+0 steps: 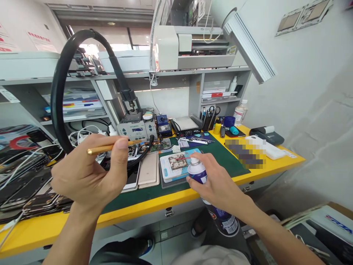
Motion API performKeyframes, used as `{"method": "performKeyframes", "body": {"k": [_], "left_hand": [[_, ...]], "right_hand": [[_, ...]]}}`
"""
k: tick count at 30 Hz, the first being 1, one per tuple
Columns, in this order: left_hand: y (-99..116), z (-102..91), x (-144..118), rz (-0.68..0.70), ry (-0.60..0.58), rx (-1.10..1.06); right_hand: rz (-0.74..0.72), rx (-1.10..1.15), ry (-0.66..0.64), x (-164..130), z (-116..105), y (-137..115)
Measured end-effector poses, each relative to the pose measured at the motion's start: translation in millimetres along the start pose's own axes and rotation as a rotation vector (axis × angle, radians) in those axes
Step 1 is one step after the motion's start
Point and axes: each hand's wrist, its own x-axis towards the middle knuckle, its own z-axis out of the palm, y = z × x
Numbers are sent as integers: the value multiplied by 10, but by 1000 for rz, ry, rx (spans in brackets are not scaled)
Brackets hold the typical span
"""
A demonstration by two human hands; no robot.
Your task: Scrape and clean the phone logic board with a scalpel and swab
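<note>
My left hand is raised above the bench and grips a thin gold-coloured tool that lies level, its tip pointing right. In my right hand is a blue and white spray can, with the forefinger on its white nozzle. The nozzle points toward a bare phone circuit board lying on a light blue holder on the green mat. Left of the holder, a gold phone lies face down.
A rework station with a thick black hose looped above it stands at the back. Several dismantled phones and cables crowd the left side. Tool cups, a bottle and a small printer sit at the right. The bench has a yellow front edge.
</note>
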Motion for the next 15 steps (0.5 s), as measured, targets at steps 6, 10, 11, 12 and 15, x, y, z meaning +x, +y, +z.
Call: {"method": "performKeyframes", "body": {"k": [6,10,11,12,15], "left_hand": [[43,13,30,102,34,-31],[39,-5,37,133,45,-33],[40,-6,36,140,42,-35],[42,-4,35,144,35,-36],[51,9,33,158,21,-39]], "right_hand": [[39,39,-76,-85,-79,-40],[45,63,-108,-176,-129,-53],[42,67,-102,-189,-132,-55],[38,72,-93,-200,-132,-57],[40,85,-75,-228,-141,-47]]}}
